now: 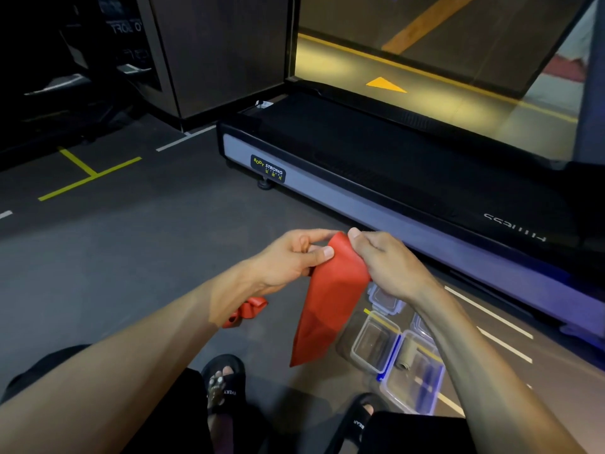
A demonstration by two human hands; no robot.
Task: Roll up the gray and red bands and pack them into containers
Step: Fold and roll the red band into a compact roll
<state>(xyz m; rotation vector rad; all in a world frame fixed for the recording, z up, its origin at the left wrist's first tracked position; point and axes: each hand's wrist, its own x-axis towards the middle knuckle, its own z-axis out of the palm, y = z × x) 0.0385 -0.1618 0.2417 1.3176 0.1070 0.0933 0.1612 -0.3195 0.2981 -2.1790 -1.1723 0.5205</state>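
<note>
From the head camera, both hands are raised over a dark floor (137,257) and share one red band (330,299). The left hand (288,260) pinches the band's top edge between thumb and curled fingers. The right hand (386,263) grips the same top edge from the other side, its fingers folded round the material. Below the hands the band hangs as a broad flat strip, narrowing to a point above the floor; another bunched part of it shows under the left wrist.

Low on the right, clear plastic containers (376,345) stand together on the floor, just beside the hanging strip. A rolled gray band (406,357) lies inside one of them. A loose clear lid (384,299) lies beyond them, partly hidden by the right wrist.

A treadmill (376,178) stands behind the hands. The person's feet in black sandals (226,385) show at the bottom edge.
</note>
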